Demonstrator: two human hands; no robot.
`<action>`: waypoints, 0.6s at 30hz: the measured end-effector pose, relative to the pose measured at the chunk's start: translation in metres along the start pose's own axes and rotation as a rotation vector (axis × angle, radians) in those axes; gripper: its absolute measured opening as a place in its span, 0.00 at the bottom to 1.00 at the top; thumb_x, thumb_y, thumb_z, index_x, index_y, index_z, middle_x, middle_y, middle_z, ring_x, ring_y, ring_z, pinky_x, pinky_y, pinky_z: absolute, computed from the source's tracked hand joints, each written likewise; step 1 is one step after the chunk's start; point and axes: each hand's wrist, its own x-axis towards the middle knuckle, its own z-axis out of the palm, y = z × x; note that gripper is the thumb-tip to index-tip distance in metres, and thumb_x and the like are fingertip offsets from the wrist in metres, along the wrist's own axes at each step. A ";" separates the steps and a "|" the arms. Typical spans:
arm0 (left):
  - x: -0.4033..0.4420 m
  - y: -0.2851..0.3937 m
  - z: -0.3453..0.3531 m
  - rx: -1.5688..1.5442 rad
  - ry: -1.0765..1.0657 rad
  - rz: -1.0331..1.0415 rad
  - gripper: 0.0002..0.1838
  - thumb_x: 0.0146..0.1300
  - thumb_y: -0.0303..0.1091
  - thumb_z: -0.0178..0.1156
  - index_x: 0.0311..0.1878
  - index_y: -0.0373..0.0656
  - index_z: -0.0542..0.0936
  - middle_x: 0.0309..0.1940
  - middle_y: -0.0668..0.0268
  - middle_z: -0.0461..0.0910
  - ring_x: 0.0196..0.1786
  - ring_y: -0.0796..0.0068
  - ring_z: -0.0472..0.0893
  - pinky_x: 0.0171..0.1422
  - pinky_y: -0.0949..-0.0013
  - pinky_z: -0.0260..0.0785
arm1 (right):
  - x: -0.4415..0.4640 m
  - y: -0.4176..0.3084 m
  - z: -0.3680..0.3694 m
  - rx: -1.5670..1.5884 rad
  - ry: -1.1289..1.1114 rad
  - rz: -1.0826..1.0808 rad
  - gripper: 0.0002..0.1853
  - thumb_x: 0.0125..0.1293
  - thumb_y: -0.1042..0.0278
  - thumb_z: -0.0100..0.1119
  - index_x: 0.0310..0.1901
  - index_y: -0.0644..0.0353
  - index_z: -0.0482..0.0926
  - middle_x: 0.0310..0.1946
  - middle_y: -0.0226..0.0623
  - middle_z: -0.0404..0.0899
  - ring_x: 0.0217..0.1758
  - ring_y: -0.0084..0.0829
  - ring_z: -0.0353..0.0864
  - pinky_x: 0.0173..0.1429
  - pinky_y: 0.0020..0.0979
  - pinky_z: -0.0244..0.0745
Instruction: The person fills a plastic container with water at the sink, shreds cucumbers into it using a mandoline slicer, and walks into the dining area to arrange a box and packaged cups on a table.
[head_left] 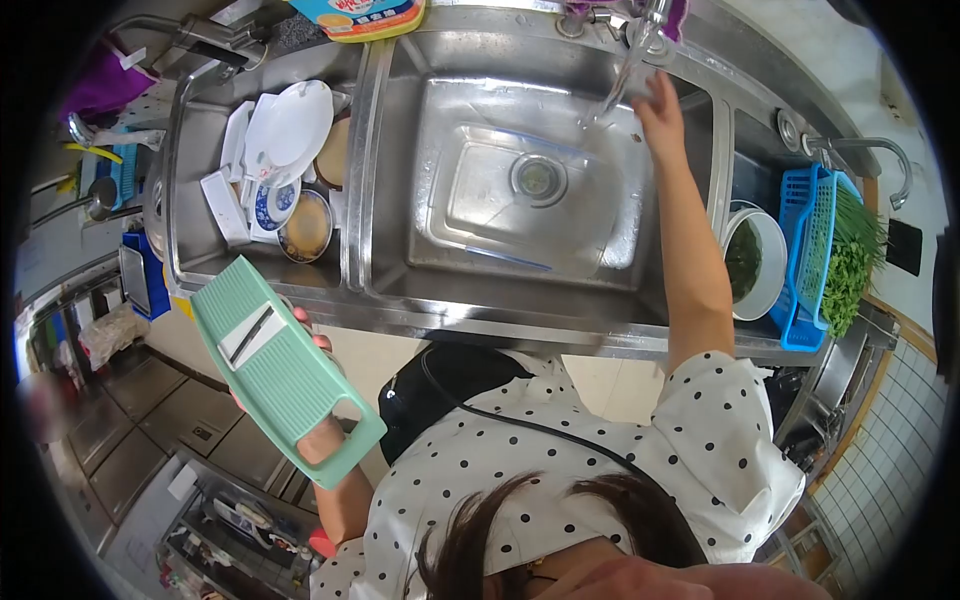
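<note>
A light green mandoline slicer (310,392) with a ridged face, a white blade plate and a loop handle is held tilted in front of the left sink's edge. My left hand (312,328) grips it from behind, with only some fingers showing at its side. My right hand (660,110) reaches over the middle sink (395,200), just below and beside the running faucet (652,22). Its fingers are stretched out and apart, holding nothing. Water (617,90) falls left of the hand. In that sink lies a clear plastic box (450,225), with the drain visible beneath it.
White plates (290,125), bowls and a brown-toned dish (305,228) fill the left sink. In the right sink, a white bowl (768,255) holds leafy greens beside blue baskets (800,260) with green herbs (850,260). A detergent jug (362,18) stands behind the sinks.
</note>
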 end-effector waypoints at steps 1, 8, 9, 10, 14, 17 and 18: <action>-0.003 0.005 -0.008 -0.026 -0.043 -0.051 0.46 0.53 0.46 0.66 0.69 0.34 0.55 0.61 0.40 0.59 0.62 0.48 0.65 0.64 0.50 0.66 | -0.023 0.016 -0.009 -0.160 -0.030 0.141 0.41 0.57 0.63 0.66 0.69 0.63 0.55 0.65 0.50 0.63 0.61 0.37 0.72 0.56 0.30 0.71; -0.004 0.012 -0.015 -0.030 -0.005 -0.159 0.45 0.55 0.47 0.63 0.69 0.34 0.53 0.60 0.41 0.59 0.61 0.49 0.67 0.63 0.52 0.68 | -0.151 0.050 -0.004 -0.345 -0.392 0.676 0.34 0.56 0.55 0.62 0.59 0.66 0.63 0.40 0.50 0.80 0.35 0.45 0.82 0.37 0.38 0.77; -0.003 0.008 -0.009 -0.041 -0.012 -0.148 0.45 0.55 0.47 0.63 0.69 0.34 0.53 0.60 0.41 0.60 0.60 0.49 0.68 0.62 0.53 0.68 | -0.151 0.062 -0.004 -0.484 -0.322 0.609 0.33 0.56 0.57 0.60 0.60 0.66 0.63 0.41 0.54 0.79 0.40 0.48 0.81 0.43 0.40 0.75; -0.001 0.007 -0.006 -0.049 -0.018 -0.135 0.45 0.56 0.47 0.62 0.69 0.35 0.53 0.60 0.41 0.60 0.58 0.48 0.69 0.62 0.53 0.69 | -0.144 0.075 -0.003 -0.619 -0.254 0.539 0.32 0.57 0.59 0.57 0.60 0.66 0.62 0.43 0.57 0.78 0.45 0.51 0.80 0.49 0.43 0.73; -0.007 0.015 -0.011 -0.027 -0.019 -0.158 0.42 0.57 0.47 0.61 0.68 0.35 0.56 0.59 0.40 0.60 0.55 0.45 0.70 0.59 0.55 0.71 | -0.135 0.076 0.001 -0.768 -0.144 0.479 0.30 0.57 0.64 0.51 0.62 0.66 0.60 0.46 0.64 0.76 0.51 0.56 0.76 0.56 0.46 0.70; -0.015 0.022 -0.024 0.015 -0.010 -0.147 0.41 0.57 0.48 0.60 0.68 0.36 0.58 0.59 0.40 0.60 0.54 0.44 0.70 0.59 0.55 0.71 | -0.141 0.064 0.008 -0.831 -0.070 0.488 0.31 0.58 0.63 0.51 0.62 0.65 0.60 0.46 0.61 0.77 0.51 0.54 0.77 0.56 0.46 0.71; -0.017 0.022 -0.026 0.031 -0.003 -0.118 0.40 0.57 0.48 0.60 0.68 0.36 0.58 0.59 0.40 0.60 0.54 0.44 0.70 0.58 0.55 0.71 | -0.141 0.065 0.009 -0.832 -0.054 0.489 0.31 0.58 0.62 0.51 0.62 0.64 0.59 0.46 0.60 0.77 0.51 0.54 0.77 0.56 0.46 0.70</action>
